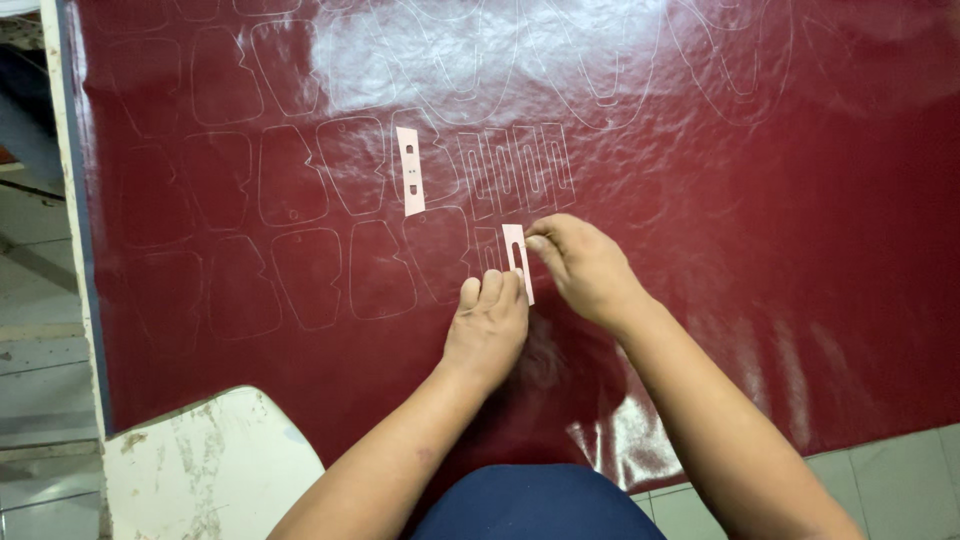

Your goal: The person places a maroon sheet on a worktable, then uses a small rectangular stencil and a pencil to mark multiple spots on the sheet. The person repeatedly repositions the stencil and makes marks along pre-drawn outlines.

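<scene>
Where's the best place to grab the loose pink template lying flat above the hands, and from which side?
Take the pink template by its lower end, nearest the left hand, coming from below. It lies flat and narrow on the red sheet, so lift a short edge with fingertips and pinch there, probably.

we see a work table with a pale, worn edge, almost wholly covered by a glossy dark red leather sheet marked with traced pattern outlines. on the sheet lie two pale slotted templates: a longer template further up, and a shorter template near the middle.
</scene>
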The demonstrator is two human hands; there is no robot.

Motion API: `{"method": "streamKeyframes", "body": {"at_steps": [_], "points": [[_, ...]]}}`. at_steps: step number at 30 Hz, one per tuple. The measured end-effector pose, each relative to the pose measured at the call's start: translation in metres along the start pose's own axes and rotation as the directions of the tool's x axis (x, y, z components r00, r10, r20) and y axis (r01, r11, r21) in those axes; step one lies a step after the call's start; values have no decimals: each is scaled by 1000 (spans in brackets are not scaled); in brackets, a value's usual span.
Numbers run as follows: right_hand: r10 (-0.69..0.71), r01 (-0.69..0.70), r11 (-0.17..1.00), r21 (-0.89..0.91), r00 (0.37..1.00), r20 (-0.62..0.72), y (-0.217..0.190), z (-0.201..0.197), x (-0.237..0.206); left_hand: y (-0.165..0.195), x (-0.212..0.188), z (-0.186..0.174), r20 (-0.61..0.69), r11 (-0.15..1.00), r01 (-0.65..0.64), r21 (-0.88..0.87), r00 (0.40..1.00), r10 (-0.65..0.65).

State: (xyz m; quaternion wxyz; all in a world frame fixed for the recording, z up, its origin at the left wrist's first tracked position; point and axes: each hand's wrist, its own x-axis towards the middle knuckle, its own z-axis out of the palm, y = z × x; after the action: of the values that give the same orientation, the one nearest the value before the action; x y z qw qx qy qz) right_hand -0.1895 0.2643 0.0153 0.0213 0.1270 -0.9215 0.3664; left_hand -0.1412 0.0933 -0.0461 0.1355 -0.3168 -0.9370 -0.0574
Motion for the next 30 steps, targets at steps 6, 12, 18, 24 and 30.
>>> {"method": "streamKeyframes", "body": {"at_steps": [6,12,18,24,30], "points": [[122,-114,992,-56,975,188,-6,11,8,2,-3,6,-38,999,16,-31,999,-17],[-49,63,991,-114,992,121,2,19,16,-7,-4,5,20,978,77,-192,997,-75],[-111,112,990,-85,994,18,11,22,32,-15,4,2,19,954,133,-268,991,-133],[-49,49,998,-43,999,-5,11,20,29,-19,7,-4,84,931,167,-325,986,-147],[-13,10,993,-115,1000,-22,17,10,24,-23,9,-11,95,909,187,-371,982,-163]]}}
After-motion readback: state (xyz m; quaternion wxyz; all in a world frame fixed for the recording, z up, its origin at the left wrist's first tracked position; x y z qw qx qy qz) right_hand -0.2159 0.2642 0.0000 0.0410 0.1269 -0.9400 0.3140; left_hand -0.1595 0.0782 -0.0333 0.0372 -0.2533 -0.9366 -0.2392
